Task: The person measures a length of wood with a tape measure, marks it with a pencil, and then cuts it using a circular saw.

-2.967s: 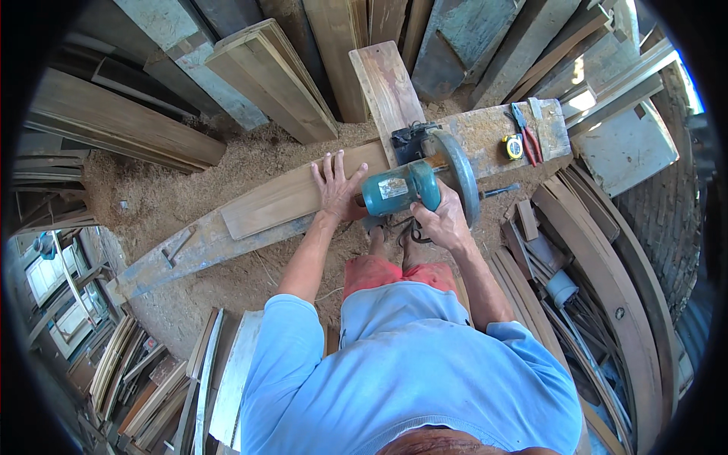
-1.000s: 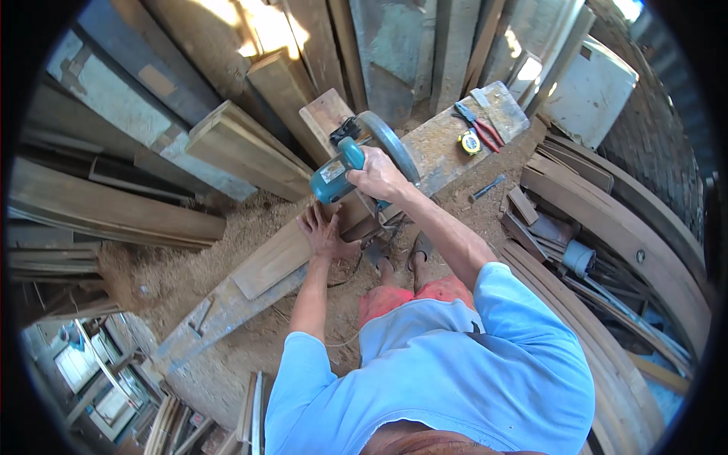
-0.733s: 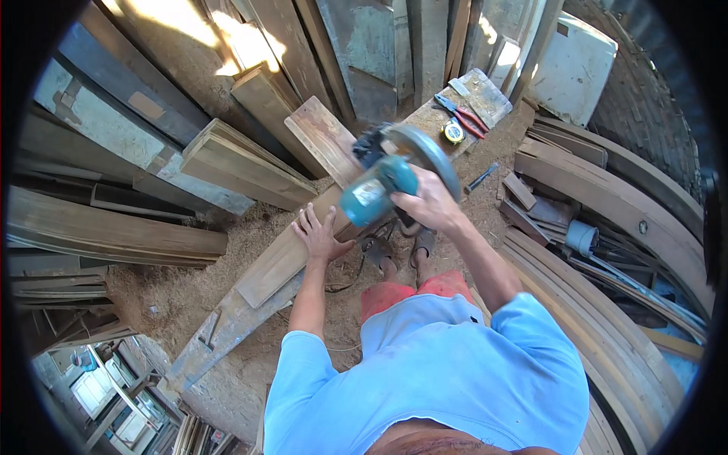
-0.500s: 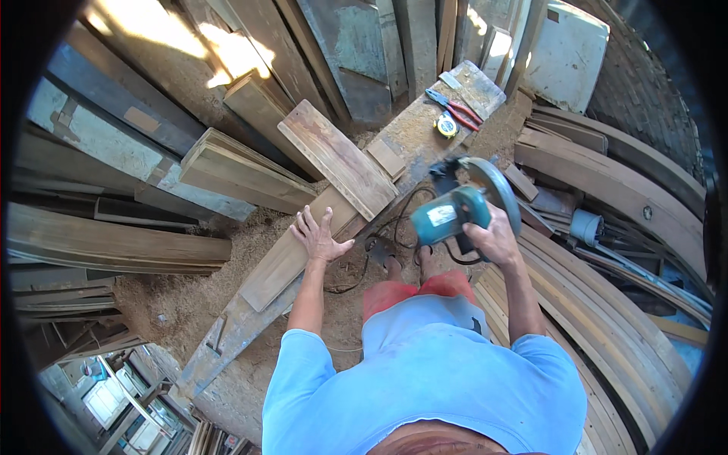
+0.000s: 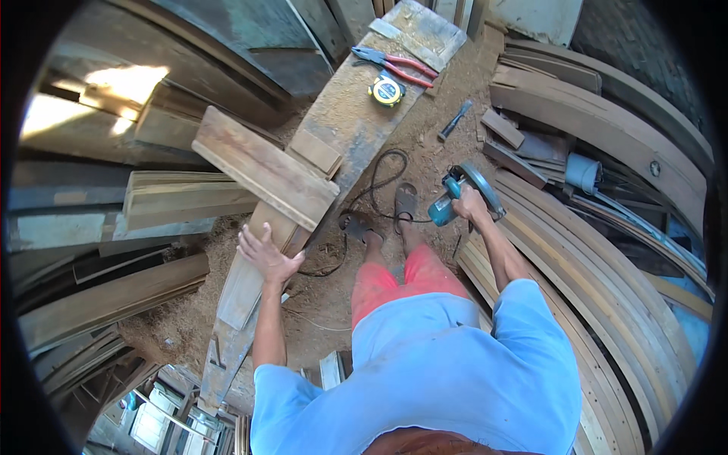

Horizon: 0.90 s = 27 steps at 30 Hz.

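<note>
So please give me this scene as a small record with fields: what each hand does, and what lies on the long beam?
left hand: open, resting on the long beam beside the short plank
right hand: grip closed on the teal circular saw, held low over the ground, away from the beam
short plank: lies across the beam
on beam, far end: yellow tape measure, red-handled pliers
ground: sawdust, black cable, sandals

L hand (image 5: 267, 256) is hovering w/ fingers spread, palm down, arm stretched fwd; R hand (image 5: 472, 206) is gripping shut, arm reaching out low to the right.
</note>
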Available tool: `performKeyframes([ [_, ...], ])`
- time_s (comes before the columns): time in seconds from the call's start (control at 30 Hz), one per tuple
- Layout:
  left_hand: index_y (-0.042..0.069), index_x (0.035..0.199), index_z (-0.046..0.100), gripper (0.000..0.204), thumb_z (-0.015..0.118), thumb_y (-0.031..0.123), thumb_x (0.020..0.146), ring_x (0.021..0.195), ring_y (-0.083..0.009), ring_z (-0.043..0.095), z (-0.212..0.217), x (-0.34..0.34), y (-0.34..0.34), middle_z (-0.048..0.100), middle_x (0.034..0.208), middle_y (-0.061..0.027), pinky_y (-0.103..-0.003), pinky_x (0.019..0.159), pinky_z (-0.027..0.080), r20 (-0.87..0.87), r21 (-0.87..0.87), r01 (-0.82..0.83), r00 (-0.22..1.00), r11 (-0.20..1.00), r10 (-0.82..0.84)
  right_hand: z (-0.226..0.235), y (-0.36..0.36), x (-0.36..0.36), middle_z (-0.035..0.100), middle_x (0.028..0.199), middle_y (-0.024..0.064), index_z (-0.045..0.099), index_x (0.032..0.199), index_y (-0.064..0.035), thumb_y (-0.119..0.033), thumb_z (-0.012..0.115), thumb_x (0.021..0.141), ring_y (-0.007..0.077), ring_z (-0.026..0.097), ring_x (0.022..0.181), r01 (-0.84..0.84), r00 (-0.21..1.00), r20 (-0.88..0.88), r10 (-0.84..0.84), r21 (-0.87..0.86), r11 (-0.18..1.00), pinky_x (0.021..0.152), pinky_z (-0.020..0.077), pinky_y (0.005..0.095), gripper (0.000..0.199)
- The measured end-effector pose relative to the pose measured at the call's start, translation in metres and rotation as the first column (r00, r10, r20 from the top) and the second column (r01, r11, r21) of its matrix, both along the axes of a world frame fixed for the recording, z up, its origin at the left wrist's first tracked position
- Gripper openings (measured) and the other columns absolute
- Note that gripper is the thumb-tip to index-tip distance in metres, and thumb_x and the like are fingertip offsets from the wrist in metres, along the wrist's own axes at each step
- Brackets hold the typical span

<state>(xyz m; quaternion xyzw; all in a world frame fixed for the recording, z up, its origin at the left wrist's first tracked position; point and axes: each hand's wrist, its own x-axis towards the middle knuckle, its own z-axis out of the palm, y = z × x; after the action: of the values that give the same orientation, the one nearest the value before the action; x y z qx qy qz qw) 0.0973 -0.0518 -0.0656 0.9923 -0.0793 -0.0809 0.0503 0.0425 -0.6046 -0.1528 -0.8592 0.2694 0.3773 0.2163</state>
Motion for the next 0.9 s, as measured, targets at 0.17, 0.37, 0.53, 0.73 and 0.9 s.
performKeyframes([
  [0.17,0.026,0.163,0.024,0.132,0.089,0.057,0.053,0.152,-0.0548,0.018,-0.001,0.008,-0.001,0.017,0.167,-0.0311,-0.073,0.12,0.016,0.042,-0.011,0.089,0.995,0.996,-0.088,-0.119,-0.018,-0.01,0.072,0.109,0.0335,0.066,0.107,0.0015,-0.012,0.064,0.084,0.0483,0.071,0.106,-0.051,0.992,-0.119,0.046,-0.041,0.998,0.092,0.0579,0.0555,0.026],
  [0.37,0.024,0.165,0.023,0.131,0.083,0.069,0.058,0.155,-0.0541,0.018,-0.008,0.009,0.003,0.016,0.168,-0.0345,-0.072,0.12,0.015,0.026,-0.04,0.109,0.994,0.993,-0.108,-0.243,-0.043,-0.01,0.076,0.108,0.0245,0.064,0.112,-0.0032,-0.016,0.05,0.1,0.0433,0.075,0.103,-0.183,0.979,-0.125,0.16,-0.206,0.961,0.086,0.0605,0.0548,0.023],
  [0.53,0.023,0.166,0.019,0.133,0.082,0.068,0.058,0.155,-0.0558,0.017,-0.009,0.01,0.002,0.015,0.166,-0.0366,-0.073,0.121,0.013,-0.025,-0.029,0.114,0.993,0.993,-0.115,-0.319,-0.058,0.005,0.076,0.111,0.0216,0.058,0.122,-0.0078,-0.016,0.049,0.104,0.0398,0.076,0.105,-0.313,0.937,-0.237,0.256,-0.252,0.916,0.084,0.0616,0.0535,0.022],
  [0.73,0.022,0.166,0.015,0.134,0.083,0.062,0.058,0.152,-0.0594,0.019,-0.014,0.015,0.006,0.014,0.164,-0.0402,-0.075,0.119,0.016,-0.06,-0.049,0.133,0.989,0.99,-0.135,-0.423,-0.064,-0.068,0.079,0.103,0.0127,0.061,0.123,-0.0103,-0.018,0.059,0.1,0.0344,0.079,0.089,-0.556,0.825,-0.039,0.564,-0.235,0.797,0.068,0.0633,0.0482,0.024],
  [0.9,0.021,0.166,0.015,0.135,0.083,0.065,0.059,0.152,-0.0599,0.019,-0.008,0.008,0.002,0.014,0.164,-0.0409,-0.075,0.119,0.015,-0.042,-0.007,0.097,0.994,0.995,-0.097,-0.431,-0.004,-0.053,0.078,0.105,0.0164,0.064,0.121,-0.0092,-0.017,0.061,0.097,0.0335,0.077,0.097,-0.687,0.724,-0.077,0.685,-0.155,0.71,0.079,0.0603,0.0502,0.026],
])
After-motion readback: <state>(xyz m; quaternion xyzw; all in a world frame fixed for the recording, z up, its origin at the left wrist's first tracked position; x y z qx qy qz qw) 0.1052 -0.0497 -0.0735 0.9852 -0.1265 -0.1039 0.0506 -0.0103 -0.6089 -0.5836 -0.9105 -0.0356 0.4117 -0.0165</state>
